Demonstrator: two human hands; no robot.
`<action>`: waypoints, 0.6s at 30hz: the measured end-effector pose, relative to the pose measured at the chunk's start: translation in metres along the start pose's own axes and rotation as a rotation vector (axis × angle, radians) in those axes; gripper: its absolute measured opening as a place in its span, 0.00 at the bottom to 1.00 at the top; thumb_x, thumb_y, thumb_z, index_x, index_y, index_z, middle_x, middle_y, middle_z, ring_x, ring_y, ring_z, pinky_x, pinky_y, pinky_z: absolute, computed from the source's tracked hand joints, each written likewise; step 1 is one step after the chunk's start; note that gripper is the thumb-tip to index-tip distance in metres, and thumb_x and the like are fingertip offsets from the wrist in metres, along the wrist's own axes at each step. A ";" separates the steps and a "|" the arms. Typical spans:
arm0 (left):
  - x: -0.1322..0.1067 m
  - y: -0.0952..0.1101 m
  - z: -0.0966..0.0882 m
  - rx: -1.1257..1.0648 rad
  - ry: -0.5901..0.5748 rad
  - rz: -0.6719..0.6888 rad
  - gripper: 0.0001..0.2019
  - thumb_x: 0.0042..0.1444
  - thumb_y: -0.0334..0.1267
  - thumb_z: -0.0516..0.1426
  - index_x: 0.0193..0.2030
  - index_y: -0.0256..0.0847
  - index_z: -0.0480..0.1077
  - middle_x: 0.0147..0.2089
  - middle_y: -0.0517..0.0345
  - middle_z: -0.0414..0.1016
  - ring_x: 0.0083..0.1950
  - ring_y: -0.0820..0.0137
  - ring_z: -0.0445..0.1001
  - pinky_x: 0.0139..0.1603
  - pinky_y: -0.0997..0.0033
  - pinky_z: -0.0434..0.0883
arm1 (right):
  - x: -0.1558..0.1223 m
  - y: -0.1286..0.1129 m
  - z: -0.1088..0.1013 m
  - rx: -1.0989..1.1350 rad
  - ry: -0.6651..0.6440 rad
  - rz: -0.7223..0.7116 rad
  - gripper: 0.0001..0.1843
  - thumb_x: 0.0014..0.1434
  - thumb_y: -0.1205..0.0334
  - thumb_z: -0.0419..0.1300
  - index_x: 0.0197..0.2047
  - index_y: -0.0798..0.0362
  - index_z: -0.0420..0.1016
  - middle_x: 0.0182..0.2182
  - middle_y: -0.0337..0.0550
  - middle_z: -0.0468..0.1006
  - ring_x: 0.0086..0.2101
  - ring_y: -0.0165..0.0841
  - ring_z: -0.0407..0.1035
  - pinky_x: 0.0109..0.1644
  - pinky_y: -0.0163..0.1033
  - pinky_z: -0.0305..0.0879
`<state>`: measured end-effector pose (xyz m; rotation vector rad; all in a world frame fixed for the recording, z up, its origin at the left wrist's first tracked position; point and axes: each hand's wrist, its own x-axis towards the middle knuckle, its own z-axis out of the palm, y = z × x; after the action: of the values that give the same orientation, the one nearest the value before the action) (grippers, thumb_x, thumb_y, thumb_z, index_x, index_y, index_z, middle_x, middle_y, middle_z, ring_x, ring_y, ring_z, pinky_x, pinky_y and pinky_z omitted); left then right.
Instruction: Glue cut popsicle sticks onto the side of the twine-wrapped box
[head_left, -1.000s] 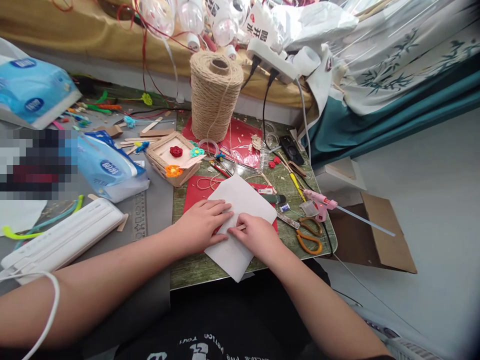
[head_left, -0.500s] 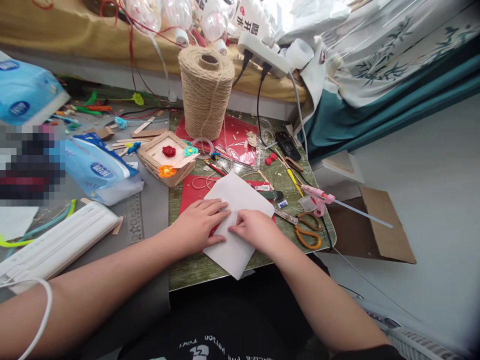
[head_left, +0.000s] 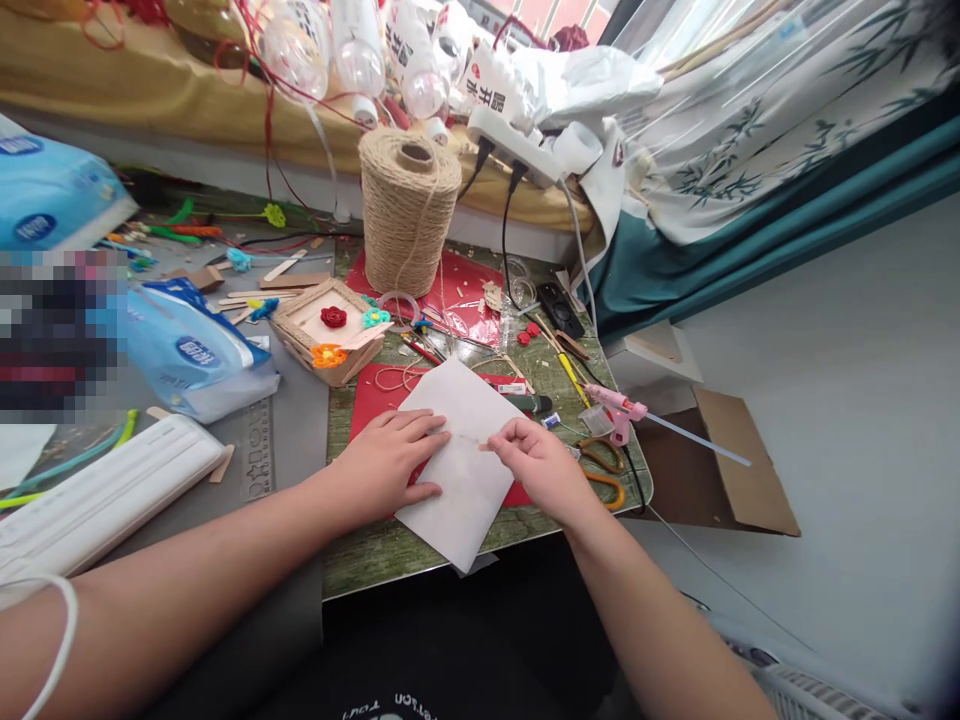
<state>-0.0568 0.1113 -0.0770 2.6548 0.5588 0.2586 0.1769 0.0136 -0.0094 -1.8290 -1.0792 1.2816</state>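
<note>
**Press flat on one side, pinch lightly on the other**

Take the middle of the white paper [head_left: 457, 515] as the clock's centre, with 12 away from the person. The paper lies askew on the table [head_left: 360, 570], its 6 o'clock corner reaching the near edge.

Out at 10 o'clock sits the wooden box [head_left: 326, 330] with its bright flowers, well clear of the work. Nearer, at 9 to 10, a red sheet [head_left: 366, 405] shows from beneath the paper.

At 9, the left hand [head_left: 394, 460] rests palm down, fingers laid out and a little apart, thumb spread toward 4 o'clock; it grips nothing. An even press through the fingertips should suit better than a hard push, which could slide or crease the paper.

Just off centre toward 12 is a faint grey mark [head_left: 468, 437]. Just right of it, toward 2, is a small pale strip [head_left: 484, 446]; whether it touches the paper I cannot tell.

At 3, the right hand [head_left: 540, 465] has thumb and forefinger closed on the strip's end, the other fingers curled. A low, relaxed pinch likely gives the best control. Beyond, scissors [head_left: 611, 490] lie just past 3 and a pink glue gun [head_left: 619, 405] at 2 to 3, so the elbow's sweep deserves care.
</note>
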 end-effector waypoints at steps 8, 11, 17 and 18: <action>0.001 0.005 -0.015 -0.191 0.241 0.024 0.22 0.64 0.48 0.62 0.62 0.44 0.71 0.63 0.46 0.74 0.64 0.54 0.71 0.65 0.50 0.66 | -0.012 0.005 0.026 0.633 -0.133 0.113 0.21 0.62 0.47 0.68 0.34 0.51 0.63 0.19 0.25 0.59 0.19 0.21 0.41 0.24 0.33 0.34; 0.002 0.009 -0.019 -0.407 0.374 0.053 0.18 0.64 0.45 0.64 0.58 0.42 0.74 0.52 0.48 0.80 0.54 0.61 0.77 0.57 0.57 0.72 | -0.015 0.000 0.038 0.648 -0.152 0.107 0.20 0.62 0.47 0.68 0.35 0.52 0.65 0.19 0.27 0.60 0.19 0.21 0.43 0.24 0.33 0.35; 0.000 0.012 -0.017 -0.802 0.392 -0.001 0.05 0.61 0.39 0.66 0.39 0.41 0.80 0.36 0.55 0.82 0.39 0.68 0.78 0.42 0.68 0.75 | -0.012 -0.003 0.057 0.725 -0.270 0.109 0.18 0.65 0.49 0.66 0.35 0.53 0.67 0.18 0.26 0.59 0.19 0.21 0.42 0.24 0.32 0.36; -0.001 0.012 -0.017 -0.861 0.383 -0.025 0.05 0.60 0.39 0.67 0.39 0.41 0.80 0.36 0.54 0.82 0.39 0.68 0.79 0.42 0.68 0.75 | -0.012 -0.003 0.059 0.759 -0.306 0.126 0.17 0.65 0.50 0.66 0.35 0.53 0.67 0.18 0.26 0.58 0.19 0.21 0.41 0.24 0.32 0.35</action>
<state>-0.0580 0.1068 -0.0564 1.7660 0.4503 0.8058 0.1184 0.0075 -0.0205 -1.1584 -0.4967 1.7762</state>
